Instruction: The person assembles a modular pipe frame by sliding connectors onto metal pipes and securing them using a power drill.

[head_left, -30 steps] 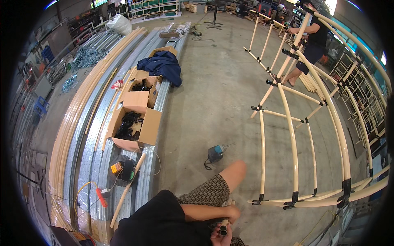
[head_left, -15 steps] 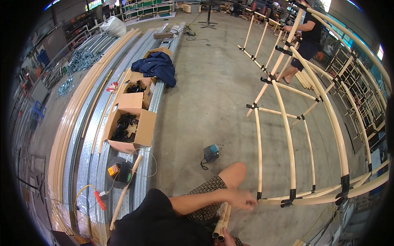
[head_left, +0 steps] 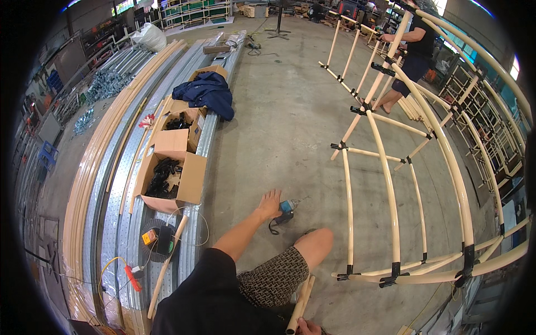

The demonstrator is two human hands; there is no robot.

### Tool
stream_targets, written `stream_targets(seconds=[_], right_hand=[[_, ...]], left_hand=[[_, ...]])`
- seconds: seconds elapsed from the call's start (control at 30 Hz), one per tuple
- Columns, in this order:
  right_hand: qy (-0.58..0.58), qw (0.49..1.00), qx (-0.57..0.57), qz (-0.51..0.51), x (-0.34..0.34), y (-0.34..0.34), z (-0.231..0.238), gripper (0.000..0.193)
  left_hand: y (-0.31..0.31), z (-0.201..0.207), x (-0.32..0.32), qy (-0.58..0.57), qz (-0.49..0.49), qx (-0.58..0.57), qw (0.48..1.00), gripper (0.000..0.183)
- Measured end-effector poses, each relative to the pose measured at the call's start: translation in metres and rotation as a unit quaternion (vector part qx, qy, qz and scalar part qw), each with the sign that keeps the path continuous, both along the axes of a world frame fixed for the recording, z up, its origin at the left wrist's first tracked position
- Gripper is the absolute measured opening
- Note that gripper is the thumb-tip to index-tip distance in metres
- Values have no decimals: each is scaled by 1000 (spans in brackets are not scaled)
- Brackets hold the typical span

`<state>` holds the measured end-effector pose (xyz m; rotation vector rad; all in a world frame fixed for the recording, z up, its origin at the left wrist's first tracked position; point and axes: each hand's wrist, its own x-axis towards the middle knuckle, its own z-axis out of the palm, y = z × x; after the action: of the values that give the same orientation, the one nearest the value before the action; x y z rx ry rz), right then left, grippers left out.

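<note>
My left hand [head_left: 269, 204] is stretched out over the floor with its fingers extended and nothing in it. It is right beside a blue and black cordless drill [head_left: 287, 209], whose bit points away to the right. Whether fingers touch the drill's body I cannot tell. Low in the picture, my right hand [head_left: 306, 327] is closed around the near end of a cream pipe [head_left: 302, 303], which slants up beside my knee. A second pipe may lie against it. To the right stands a frame of cream pipes [head_left: 392, 215] held together by black joints [head_left: 395, 273].
Open cardboard boxes [head_left: 192, 177] of black joints sit on metal profiles [head_left: 124, 192] to my left, behind a dark blue jacket [head_left: 207, 94]. A loose pipe [head_left: 168, 265] lies beside a black charger [head_left: 164, 241]. Another person [head_left: 412, 61] stands behind the frame.
My left hand has moved from the frame's lower corner, leftward and away from me, to the drill, and its fingers have opened. My right hand still grips pipe low down.
</note>
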<state>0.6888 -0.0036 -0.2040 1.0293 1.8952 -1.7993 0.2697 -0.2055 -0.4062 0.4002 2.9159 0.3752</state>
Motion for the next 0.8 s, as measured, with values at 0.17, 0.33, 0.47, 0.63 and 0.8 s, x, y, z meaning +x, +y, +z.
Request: stream_targets(seconds=[0.17, 0.33, 0.47, 0.63, 0.8], right_hand=[[-62, 998, -15, -10, 2, 10, -19, 38], [-90, 996, -14, -24, -2, 12, -19, 33], [-80, 996, -21, -39, -10, 12, -11, 29], [-114, 993, 11, 3, 25, 55, -90, 36], [-24, 968, 228, 101, 36, 47, -103, 39]], left_hand=[[1, -60, 5, -101, -12, -47, 994, 97], [10, -99, 2, -173, 24, -3, 985, 98], [15, -94, -1, -123, 14, 27, 992, 94], [35, -93, -18, -98, 33, 39, 994, 86], [47, -100, -31, -134, 33, -20, 990, 74]])
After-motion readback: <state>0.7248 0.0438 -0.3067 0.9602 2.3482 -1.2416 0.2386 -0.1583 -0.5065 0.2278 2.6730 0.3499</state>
